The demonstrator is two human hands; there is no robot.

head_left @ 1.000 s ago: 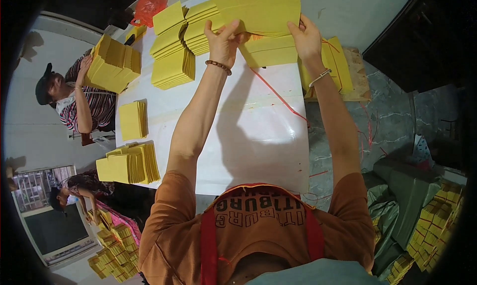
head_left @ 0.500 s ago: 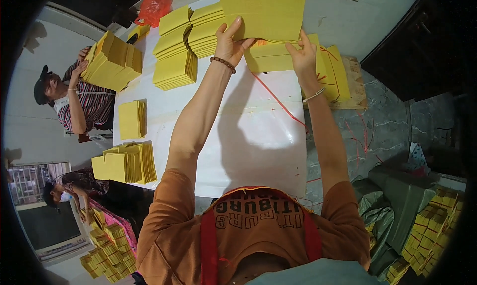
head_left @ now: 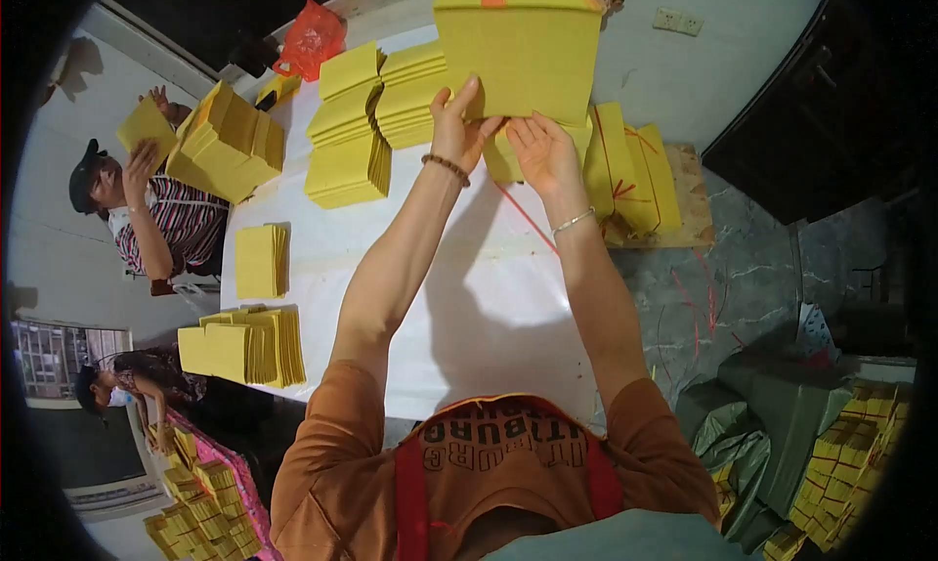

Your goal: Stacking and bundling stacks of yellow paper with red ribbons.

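Note:
A large block of yellow paper sheets [head_left: 518,67] is tilted up at the far side of the white table, a dark patch and an orange strip showing on its top. At its lower left corner my left hand [head_left: 457,131] grips it, thumb on the front face and fingers underneath. My right hand [head_left: 547,155] lies palm up at the lower edge, fingers stretched out and touching or nearly touching the block. Partly hidden behind my hands is more yellow paper [head_left: 503,160]. A red strap [head_left: 528,214] runs from there across the table.
Yellow paper stacks stand left of the block [head_left: 347,170] and at the table's left edge [head_left: 259,263]. Tied bundles [head_left: 657,185] lie on a wooden board at right. A person in a striped shirt [head_left: 176,234] handles paper; another bends over bundles [head_left: 200,493]. A red bag [head_left: 311,38] sits far left.
My right hand has let go of the block's right corner and moved left, turning palm up. The block's top has come into view. The striped-shirt person has lifted a yellow piece off the stack.

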